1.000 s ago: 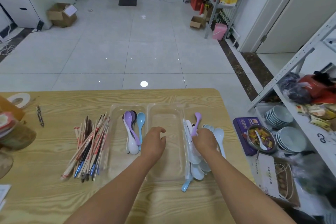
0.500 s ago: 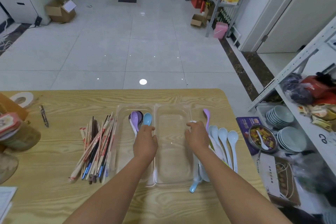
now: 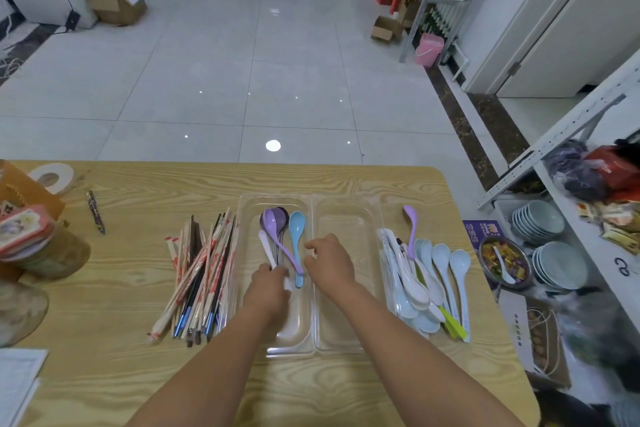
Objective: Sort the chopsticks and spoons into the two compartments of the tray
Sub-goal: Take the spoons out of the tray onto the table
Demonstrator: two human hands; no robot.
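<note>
Spoons are the step in hand, as I judge it. The clear plastic two-compartment tray [image 3: 349, 201] sits mid-table in front of me, and its left compartment [image 3: 249, 218] holds a purple plastic spoon [image 3: 273, 220], a light blue plastic spoon [image 3: 297, 225] and a white plastic spoon [image 3: 266, 248]. The right compartment [image 3: 346, 229] has nothing in it

My left hand [image 3: 268, 291] is down in the left compartment. Its fingers curl round the near end of the white spoon, which points away toward 12 o'clock. My right hand [image 3: 329, 263] hangs over the divider, just beside the blue spoon's handle. Its fingers are loosely bent and I see nothing in them

At 3 o'clock of the tray, touching its wall, lies the loose heap of pale plastic spoons [image 3: 422, 284], not yet sorted. At 9 o'clock, on the pale wood-grain table [image 3: 104, 288], lies the bundle of wooden and dark chopsticks [image 3: 204, 274], also outside the tray

I would say the task is at an early stage. The next move calls for letting the white spoon settle flat beside the others, then sending the right hand out to 3 o'clock for more spoons. The heap overlaps itself, so a pinch on one handle may drag its neighbours. The chopsticks should go in the right compartment, laid lengthwise
</note>
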